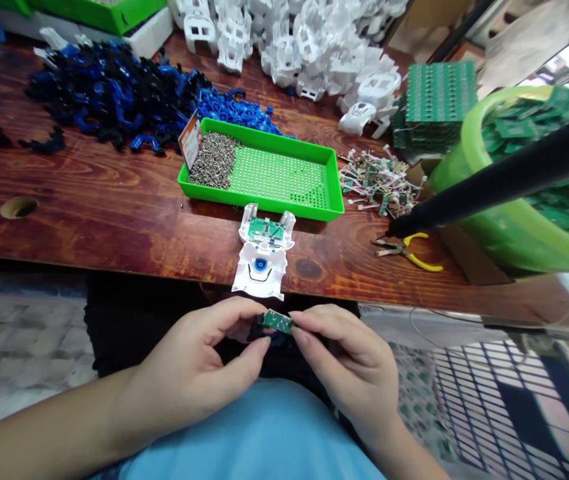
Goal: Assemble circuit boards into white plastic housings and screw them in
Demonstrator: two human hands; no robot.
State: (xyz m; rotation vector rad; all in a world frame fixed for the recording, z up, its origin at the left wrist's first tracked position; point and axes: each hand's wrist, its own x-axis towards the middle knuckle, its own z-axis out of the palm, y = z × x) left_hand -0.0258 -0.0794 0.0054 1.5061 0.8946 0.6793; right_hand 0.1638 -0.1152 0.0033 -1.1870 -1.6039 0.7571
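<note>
Close to my body, in front of the table edge, both hands meet around small parts. My right hand (347, 353) pinches the right end of a small green circuit board (278, 321) between thumb and fingers. My left hand (209, 357) is closed on a dark plastic piece (257, 328) at the board's left end; some blue shows below it, and much of it is hidden. Just beyond my hands, a white plastic housing (259, 283) lies opened on the table edge, with a blue round part (260, 265) and a larger green board (266, 231) in it.
A green tray (264, 201) of screws stands behind the housing. Black and blue clips (119, 93) are heaped left, white shells (309, 47) at the back. On the right are wired connectors (379, 179), stacked boards (439, 93), yellow-handled pliers (409, 252), a green tub (469, 147) and a slanting black bar (504, 170).
</note>
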